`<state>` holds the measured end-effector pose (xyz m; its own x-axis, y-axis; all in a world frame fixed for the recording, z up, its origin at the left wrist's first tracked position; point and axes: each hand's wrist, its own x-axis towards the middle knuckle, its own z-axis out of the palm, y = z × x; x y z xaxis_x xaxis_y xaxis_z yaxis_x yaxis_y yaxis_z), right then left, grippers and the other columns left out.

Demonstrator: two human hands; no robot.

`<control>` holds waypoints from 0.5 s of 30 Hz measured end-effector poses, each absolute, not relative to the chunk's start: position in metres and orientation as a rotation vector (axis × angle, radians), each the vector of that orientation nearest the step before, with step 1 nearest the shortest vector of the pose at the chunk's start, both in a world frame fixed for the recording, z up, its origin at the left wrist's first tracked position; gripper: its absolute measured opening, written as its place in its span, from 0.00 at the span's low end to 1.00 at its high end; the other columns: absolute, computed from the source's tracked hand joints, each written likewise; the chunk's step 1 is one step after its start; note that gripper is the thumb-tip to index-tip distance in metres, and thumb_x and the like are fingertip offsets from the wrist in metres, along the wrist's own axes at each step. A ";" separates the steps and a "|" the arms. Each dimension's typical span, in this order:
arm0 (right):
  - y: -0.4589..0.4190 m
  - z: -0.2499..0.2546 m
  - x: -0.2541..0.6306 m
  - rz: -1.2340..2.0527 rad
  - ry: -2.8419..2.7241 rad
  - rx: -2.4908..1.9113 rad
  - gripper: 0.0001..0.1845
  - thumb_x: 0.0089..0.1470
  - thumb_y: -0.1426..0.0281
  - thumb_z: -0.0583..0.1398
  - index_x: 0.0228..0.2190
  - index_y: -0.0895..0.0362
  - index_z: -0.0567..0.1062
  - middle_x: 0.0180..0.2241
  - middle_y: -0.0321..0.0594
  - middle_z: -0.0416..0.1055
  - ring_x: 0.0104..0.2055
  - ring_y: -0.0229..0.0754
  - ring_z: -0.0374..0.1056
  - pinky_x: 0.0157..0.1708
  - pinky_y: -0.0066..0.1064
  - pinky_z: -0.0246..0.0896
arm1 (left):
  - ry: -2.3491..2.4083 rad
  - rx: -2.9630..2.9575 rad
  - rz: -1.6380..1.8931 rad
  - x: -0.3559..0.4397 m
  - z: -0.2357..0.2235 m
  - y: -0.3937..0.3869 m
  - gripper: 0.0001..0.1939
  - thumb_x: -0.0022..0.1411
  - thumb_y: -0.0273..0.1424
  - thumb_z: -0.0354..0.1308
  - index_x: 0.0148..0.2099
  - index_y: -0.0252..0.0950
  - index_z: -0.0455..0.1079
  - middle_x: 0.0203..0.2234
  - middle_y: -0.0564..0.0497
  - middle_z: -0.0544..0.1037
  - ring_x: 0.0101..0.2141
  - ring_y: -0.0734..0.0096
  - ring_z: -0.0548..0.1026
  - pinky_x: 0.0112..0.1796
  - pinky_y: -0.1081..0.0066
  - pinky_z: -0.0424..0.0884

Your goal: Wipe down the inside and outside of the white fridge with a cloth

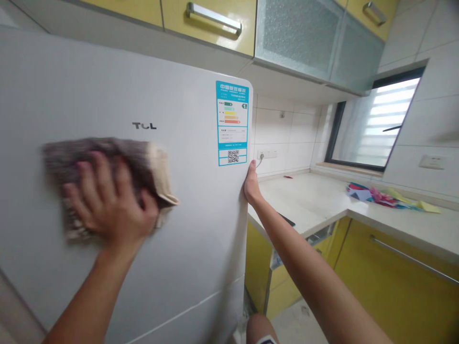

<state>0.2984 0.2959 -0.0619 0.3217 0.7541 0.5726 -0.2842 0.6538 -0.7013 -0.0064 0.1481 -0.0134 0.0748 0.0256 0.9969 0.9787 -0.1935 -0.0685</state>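
Observation:
A folded brown-and-cream cloth (158, 167) lies pressed against the white front of a refrigerator (186, 258), just below its dark TCL lettering. My left hand (111, 196) holds the cloth there, palm down with the fingers somewhat spread over it. Both are slightly blurred. On the refrigerator's right edge, my right hand (252, 185) grips the side with the thumb pointing up; its other fingers are hidden behind the edge. Just above that hand is a blue-and-white energy label (233, 123) with coloured bars and a QR code.
Yellow cabinets (215, 36) with metal handles hang above the refrigerator. To the right runs a white countertop (308, 191) with colourful cloths or packets (387, 197) near the wall. A dark flat object (287, 219) lies by its edge. Further back are a window (376, 119) and sockets (268, 154).

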 end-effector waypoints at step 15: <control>0.297 -0.064 0.300 0.789 -1.009 -0.491 0.42 0.64 0.33 0.52 0.54 0.53 0.81 0.56 0.42 0.80 0.71 0.50 0.66 0.77 0.46 0.50 | -0.833 -1.762 -0.699 -0.006 -0.014 0.156 0.38 0.74 0.41 0.56 0.80 0.48 0.49 0.77 0.54 0.58 0.75 0.61 0.57 0.77 0.56 0.37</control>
